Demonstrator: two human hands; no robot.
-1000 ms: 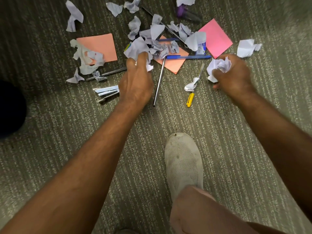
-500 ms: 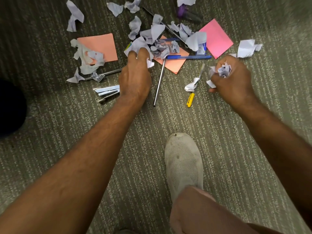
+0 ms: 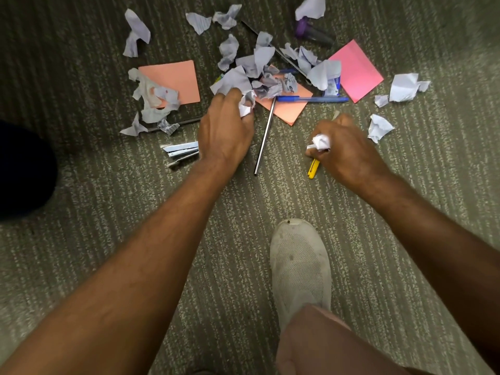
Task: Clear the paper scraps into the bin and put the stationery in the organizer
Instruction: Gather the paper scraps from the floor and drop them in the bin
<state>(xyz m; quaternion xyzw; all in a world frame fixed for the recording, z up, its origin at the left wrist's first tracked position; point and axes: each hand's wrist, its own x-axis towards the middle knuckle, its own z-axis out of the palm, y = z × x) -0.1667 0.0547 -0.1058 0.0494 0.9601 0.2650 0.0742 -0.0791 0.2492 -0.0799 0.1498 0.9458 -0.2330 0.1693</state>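
Right hand (image 3: 345, 150) has shifted down beside the yellow cutter (image 3: 313, 169), gripping a crumpled white paper wad (image 3: 321, 142); left hand (image 3: 226, 131) clutches loose white scraps (image 3: 244, 105) at the pile. Bin not visible; gathering continues.

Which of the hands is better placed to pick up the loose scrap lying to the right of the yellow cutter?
The right hand. It is next to that scrap, though it already holds crumpled paper. The left hand is farther away and grips paper in the central pile.
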